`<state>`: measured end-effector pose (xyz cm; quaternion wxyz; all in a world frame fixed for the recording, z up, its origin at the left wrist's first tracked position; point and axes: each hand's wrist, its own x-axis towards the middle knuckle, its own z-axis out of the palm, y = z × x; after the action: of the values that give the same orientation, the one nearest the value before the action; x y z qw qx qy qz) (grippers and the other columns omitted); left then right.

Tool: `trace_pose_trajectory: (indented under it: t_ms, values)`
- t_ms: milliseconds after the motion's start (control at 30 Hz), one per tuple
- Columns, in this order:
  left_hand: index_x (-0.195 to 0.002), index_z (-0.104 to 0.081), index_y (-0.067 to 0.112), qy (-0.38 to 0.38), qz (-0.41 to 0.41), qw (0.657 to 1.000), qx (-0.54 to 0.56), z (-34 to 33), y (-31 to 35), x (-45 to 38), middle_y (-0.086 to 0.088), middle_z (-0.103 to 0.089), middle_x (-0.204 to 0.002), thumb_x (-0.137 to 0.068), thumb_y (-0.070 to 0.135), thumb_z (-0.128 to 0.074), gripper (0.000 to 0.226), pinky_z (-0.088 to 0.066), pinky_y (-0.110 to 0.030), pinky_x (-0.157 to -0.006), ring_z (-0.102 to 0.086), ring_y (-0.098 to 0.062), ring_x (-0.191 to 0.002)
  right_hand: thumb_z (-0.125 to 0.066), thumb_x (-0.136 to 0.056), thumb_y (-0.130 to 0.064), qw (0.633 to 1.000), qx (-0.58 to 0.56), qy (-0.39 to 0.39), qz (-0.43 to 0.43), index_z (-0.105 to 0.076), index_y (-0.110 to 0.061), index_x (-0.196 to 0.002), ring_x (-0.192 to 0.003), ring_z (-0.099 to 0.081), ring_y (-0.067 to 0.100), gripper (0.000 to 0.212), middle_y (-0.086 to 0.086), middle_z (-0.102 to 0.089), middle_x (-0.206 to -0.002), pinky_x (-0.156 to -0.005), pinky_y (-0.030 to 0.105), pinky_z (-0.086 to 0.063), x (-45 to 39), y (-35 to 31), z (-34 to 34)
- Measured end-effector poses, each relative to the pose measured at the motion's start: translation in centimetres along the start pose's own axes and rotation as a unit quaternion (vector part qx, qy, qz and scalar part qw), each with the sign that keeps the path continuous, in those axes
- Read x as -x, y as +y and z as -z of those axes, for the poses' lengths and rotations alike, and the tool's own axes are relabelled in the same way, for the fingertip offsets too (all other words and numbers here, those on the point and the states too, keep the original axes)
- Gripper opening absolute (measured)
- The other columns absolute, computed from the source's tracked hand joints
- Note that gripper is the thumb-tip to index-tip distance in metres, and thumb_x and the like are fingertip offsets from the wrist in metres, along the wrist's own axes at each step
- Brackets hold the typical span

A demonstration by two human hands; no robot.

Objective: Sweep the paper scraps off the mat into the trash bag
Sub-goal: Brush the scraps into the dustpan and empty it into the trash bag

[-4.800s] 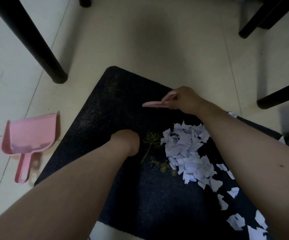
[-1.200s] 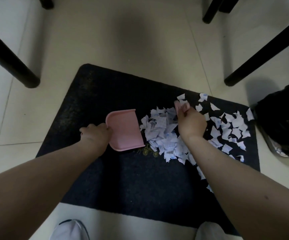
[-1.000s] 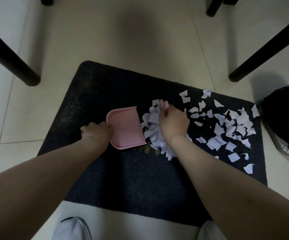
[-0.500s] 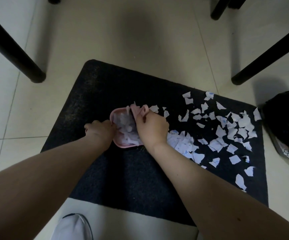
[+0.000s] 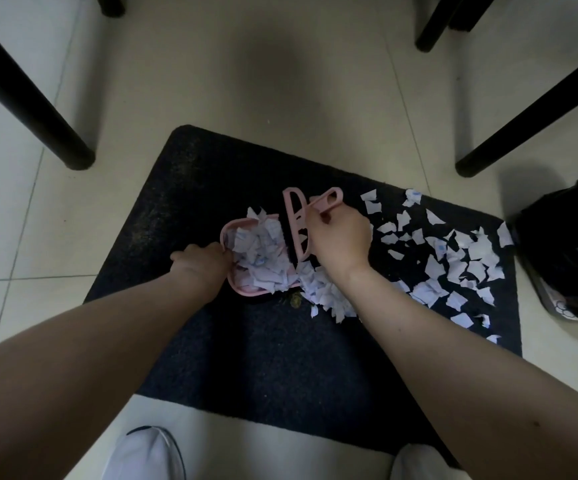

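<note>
Head view: the left hand grips the pink dustpan at its rear edge, holding it on the dark mat. The right hand grasps the pink brush, which stands at the pan mouth. A first load of paper scraps fills the pan. More lie heaped just beside the pan and scattered across the right half of the mat. The black trash bag sits off the right edge. Judged status: collection partly done; no pan load emptied yet.
</note>
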<state>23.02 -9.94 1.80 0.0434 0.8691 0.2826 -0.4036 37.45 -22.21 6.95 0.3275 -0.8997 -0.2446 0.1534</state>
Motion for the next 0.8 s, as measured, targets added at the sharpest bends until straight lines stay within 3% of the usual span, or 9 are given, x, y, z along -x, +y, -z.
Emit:
trace_pose_trajectory:
  t_ms: [200,400,500,667,800]
  values:
    - [-0.149,-0.017,0.031,0.046,-0.045,0.997,0.034,2.0,0.4,1.4,-0.007,-0.032,-0.141,-0.09,0.022,-0.055,0.07,-0.047,-0.044,-0.096,-0.045,-0.035,-0.121,-0.047,-0.094,-0.028,0.999,0.018,-0.036,0.032,-0.045,-0.016,-0.054,-0.05,-0.049,0.015,0.041,-0.003,-0.05,-0.051,-0.049,0.025,-0.028,-0.6,-1.7,2.5]
    - [-0.149,-0.018,0.029,0.104,-0.11,0.988,0.037,6.1,1.9,3.7,-0.009,-0.035,-0.139,-0.09,0.024,-0.054,0.069,-0.052,-0.042,-0.093,-0.051,-0.032,-0.116,-0.043,-0.096,-0.031,0.995,0.071,-0.011,0.075,-0.04,-0.019,-0.05,-0.045,-0.041,0.007,0.048,-0.005,-0.044,-0.047,-0.043,0.021,-0.024,-1.4,-4.2,8.9]
    - [-0.15,-0.017,0.026,0.119,-0.135,0.984,0.02,9.1,3.0,5.0,-0.01,-0.036,-0.138,-0.091,0.02,-0.052,0.069,-0.053,-0.038,-0.092,-0.052,-0.029,-0.113,-0.046,-0.095,-0.033,0.994,0.052,0.002,0.095,-0.053,-0.017,-0.055,-0.053,-0.05,0.014,0.043,-0.005,-0.05,-0.051,-0.048,0.024,-0.035,-1.9,-4.5,12.7]
    - [-0.152,-0.016,0.022,0.124,-0.152,0.98,-0.017,14.5,6.2,6.7,-0.012,-0.038,-0.137,-0.091,0.015,-0.053,0.071,-0.052,-0.037,-0.092,-0.052,-0.028,-0.112,-0.049,-0.092,-0.033,0.993,0.015,0.05,0.104,-0.073,-0.01,-0.082,-0.07,-0.065,0.019,0.034,0.004,-0.07,-0.071,-0.065,0.03,-0.049,-3.0,-3.6,18.5]
    - [-0.153,-0.013,0.02,0.135,-0.181,0.973,-0.053,19.2,10.8,7.4,-0.014,-0.039,-0.138,-0.093,0.009,-0.047,0.07,-0.048,-0.035,-0.098,-0.05,-0.028,-0.118,-0.052,-0.092,-0.032,0.991,-0.004,0.1,0.087,-0.072,-0.01,-0.082,-0.062,-0.062,0.014,0.033,0.003,-0.069,-0.069,-0.057,0.027,-0.045,-4.1,-1.0,23.3]
